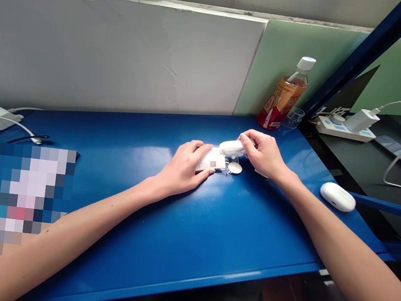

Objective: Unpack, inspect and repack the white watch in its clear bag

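My left hand [187,168] is closed on the edge of a small white packet [212,160] printed with a square code, pressing it near the table top. Clear plastic shows at the packet's right end. My right hand [263,153] grips a white, rounded, elongated handheld device [232,147], whose front end meets or overlaps the packet's upper right corner. Its exact kind is unclear. Just below the device lies a round white disc [235,168], close to the packet's plastic end. Something flat and white shows partly under my right hand.
A drink bottle [285,95] stands against the wall at the back right of the blue table [132,239]. A white earbud case [337,196] lies at the right edge. Beyond it are a power strip [349,130] and a cable. At the left are another strip and a blurred-out object.
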Tool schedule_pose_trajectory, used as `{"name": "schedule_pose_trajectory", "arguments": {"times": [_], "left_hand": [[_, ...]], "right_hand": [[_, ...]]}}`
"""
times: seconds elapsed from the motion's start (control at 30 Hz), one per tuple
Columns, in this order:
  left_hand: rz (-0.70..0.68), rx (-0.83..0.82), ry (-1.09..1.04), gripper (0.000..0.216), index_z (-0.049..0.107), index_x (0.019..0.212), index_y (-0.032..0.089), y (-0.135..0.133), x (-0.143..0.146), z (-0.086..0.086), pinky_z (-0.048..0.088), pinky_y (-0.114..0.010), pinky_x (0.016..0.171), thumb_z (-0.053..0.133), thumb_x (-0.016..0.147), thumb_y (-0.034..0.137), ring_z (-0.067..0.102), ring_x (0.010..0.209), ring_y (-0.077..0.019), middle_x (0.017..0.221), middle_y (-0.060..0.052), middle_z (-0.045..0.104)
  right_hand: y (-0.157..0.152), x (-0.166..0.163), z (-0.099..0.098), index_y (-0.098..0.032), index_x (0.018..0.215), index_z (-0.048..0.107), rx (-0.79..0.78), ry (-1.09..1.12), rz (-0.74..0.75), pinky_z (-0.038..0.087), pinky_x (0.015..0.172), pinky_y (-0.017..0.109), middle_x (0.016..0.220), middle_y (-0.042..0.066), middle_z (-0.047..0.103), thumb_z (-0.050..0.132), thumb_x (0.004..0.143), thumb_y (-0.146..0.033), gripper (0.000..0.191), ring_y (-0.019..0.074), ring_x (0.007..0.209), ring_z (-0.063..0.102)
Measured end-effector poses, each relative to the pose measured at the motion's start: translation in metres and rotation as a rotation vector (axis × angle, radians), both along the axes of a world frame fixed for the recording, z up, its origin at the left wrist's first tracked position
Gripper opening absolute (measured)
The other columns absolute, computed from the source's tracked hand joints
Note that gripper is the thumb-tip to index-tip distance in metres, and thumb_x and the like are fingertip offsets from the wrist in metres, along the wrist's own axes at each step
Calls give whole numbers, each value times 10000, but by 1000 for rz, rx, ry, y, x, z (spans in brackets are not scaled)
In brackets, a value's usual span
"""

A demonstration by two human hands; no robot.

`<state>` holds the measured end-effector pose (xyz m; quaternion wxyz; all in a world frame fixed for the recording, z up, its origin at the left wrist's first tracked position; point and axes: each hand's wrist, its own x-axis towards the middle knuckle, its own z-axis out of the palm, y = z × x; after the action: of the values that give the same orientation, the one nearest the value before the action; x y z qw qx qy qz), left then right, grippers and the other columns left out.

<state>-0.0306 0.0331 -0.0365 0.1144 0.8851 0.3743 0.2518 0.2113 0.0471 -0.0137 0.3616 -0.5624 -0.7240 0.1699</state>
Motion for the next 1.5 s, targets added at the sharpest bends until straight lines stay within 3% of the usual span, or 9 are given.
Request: {"name": "schedule_pose_trajectory", "arguments": {"times": [0.2,0.4,0.67,0.93,1.2,1.5], "left_hand": [[-18,4,-9,469,528,1330,155,-2,1,1,447,-486,998,585,922,378,546,1134,-313,1235,-165,558],[-28,9,-22,452,529,1328,160,-1,1,0,449,-484,996,576,928,365,549,1126,-306,1237,-163,560],[-44,26,-6,469,535,1337,144,-2,0,1,439,-481,1017,585,925,362,543,1140,-306,1245,-166,562],[-87,44,28,485,531,1331,129,-3,0,2,434,-479,1029,592,924,385,532,1174,-320,1290,-184,555],[-32,41,11,465,531,1337,163,-4,1,2,455,-486,981,577,926,376,545,1099,-304,1211,-163,555],[5,35,8,443,523,1332,153,-4,1,4,455,-486,951,550,933,344,541,1070,-298,1192,-159,554]], "right_hand": [[0,1,1,-187,811,632,-83,-29,50,353,574,285,641,13,616,463,943,-372,283,163,591,530],[0,2,2,-186,779,645,-34,-103,-107,354,589,298,710,54,675,459,907,-282,246,195,646,583],[-3,-2,-3,-198,834,608,-71,-19,68,364,587,288,693,14,628,451,945,-338,238,169,611,557],[-8,-12,-3,-210,849,603,-66,2,101,371,585,289,682,11,633,435,966,-373,262,172,605,565],[-2,0,5,-192,788,646,-108,-147,-38,344,576,294,694,45,676,465,896,-269,224,181,600,562],[1,11,9,-202,760,639,-182,-288,12,321,559,294,716,38,672,464,885,-275,227,174,609,538]]}}
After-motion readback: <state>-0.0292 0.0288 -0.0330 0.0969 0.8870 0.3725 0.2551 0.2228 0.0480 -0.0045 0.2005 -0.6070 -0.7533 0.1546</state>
